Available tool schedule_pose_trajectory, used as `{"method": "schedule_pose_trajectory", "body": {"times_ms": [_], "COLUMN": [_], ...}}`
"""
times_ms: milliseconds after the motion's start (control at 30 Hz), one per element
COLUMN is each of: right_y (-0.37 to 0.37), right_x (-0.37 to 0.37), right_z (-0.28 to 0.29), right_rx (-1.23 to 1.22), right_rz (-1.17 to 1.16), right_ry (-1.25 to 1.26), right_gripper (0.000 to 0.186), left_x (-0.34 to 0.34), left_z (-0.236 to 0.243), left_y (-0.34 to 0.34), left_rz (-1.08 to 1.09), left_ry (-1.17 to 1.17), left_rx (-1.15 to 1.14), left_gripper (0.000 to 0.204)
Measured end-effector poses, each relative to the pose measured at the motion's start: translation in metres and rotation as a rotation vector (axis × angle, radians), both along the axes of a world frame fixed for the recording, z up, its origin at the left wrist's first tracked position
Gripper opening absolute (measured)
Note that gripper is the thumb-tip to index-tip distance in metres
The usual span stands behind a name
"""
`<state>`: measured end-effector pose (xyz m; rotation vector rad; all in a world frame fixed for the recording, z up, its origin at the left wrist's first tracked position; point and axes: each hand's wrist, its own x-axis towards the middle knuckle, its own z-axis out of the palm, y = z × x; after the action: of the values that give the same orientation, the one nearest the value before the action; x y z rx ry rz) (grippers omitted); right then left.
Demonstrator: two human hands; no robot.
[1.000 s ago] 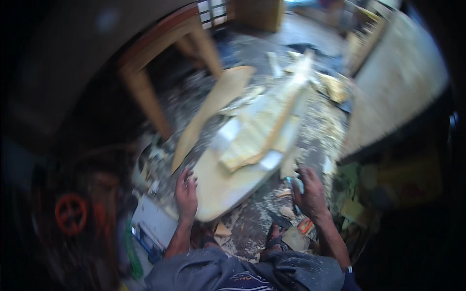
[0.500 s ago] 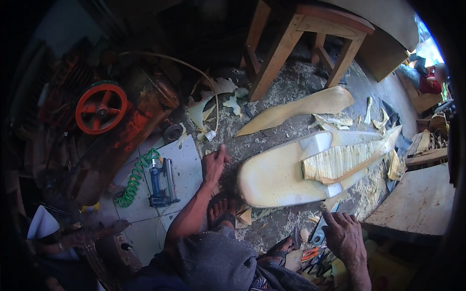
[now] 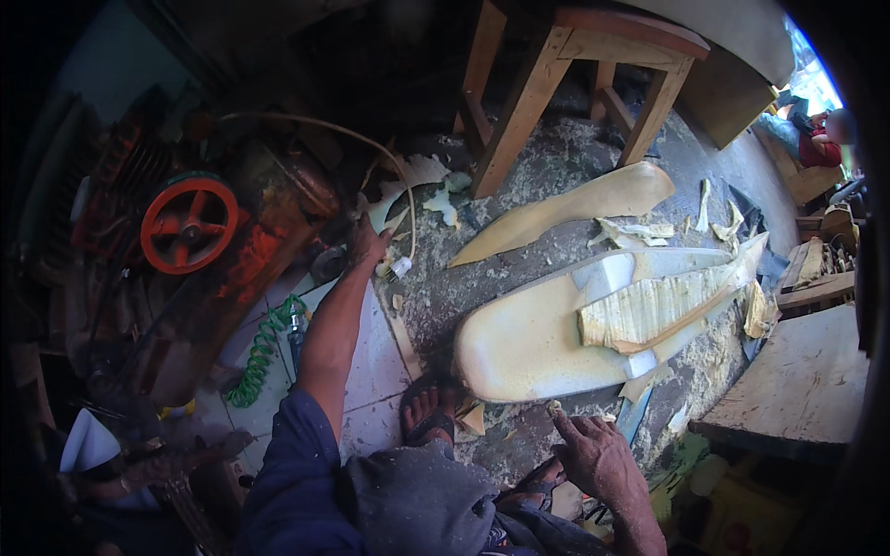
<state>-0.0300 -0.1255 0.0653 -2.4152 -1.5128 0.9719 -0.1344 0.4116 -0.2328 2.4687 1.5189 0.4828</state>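
My left hand (image 3: 371, 245) is stretched far forward, beside the pale torn scraps (image 3: 422, 172) and the white plug (image 3: 400, 267) on a cable. Its fingers are dark and blurred, so I cannot see whether they grip anything. Low over the floor, my right hand (image 3: 601, 456) holds its index finger out, with a pale bit at the fingertip; the other fingers curl loosely. Ahead of it lies a long cream seat foam (image 3: 519, 343), rounded at the near end. A ribbed, yellowish piece (image 3: 640, 310) rests across the foam. Partly under the foam's near edge is a blue flat strip (image 3: 633, 415).
A red wheel (image 3: 190, 226) on rusty machinery stands at left. A green coiled hose (image 3: 255, 366) leads to a tool mostly behind my left arm. A wooden stool (image 3: 519, 111) stands beyond a curved tan panel (image 3: 575, 204). A wooden board (image 3: 797, 380) is at right; another person (image 3: 816, 144) sits far right.
My left hand has moved forward and left, from beside the foam to the scraps, its arm now covering much of the blue tool. My right hand has shifted left, nearer the foam's rounded end.
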Motion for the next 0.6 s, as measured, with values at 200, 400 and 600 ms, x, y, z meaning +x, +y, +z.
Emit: {"method": "schedule_pose_trajectory", "body": {"times_ms": [200,400,600], "right_y": [-0.002,0.004,0.019], "right_x": [0.001,0.004,0.000], "right_z": [0.005,0.002,-0.002], "right_rx": [0.054,0.070,0.199], "right_rz": [-0.020,0.001,-0.059], "right_ry": [0.036,0.074,0.044], "right_gripper": [0.051,0.053,0.069], "left_x": [-0.005,-0.075,-0.086], "left_z": [0.064,0.113,0.158], "left_y": [-0.015,-0.092,-0.169], "left_rz": [0.131,0.238,0.043], "left_ry": [-0.044,-0.889,0.038], "left_rx": [-0.103,-0.798,0.307], "left_gripper": [0.029,0.032,0.052]}}
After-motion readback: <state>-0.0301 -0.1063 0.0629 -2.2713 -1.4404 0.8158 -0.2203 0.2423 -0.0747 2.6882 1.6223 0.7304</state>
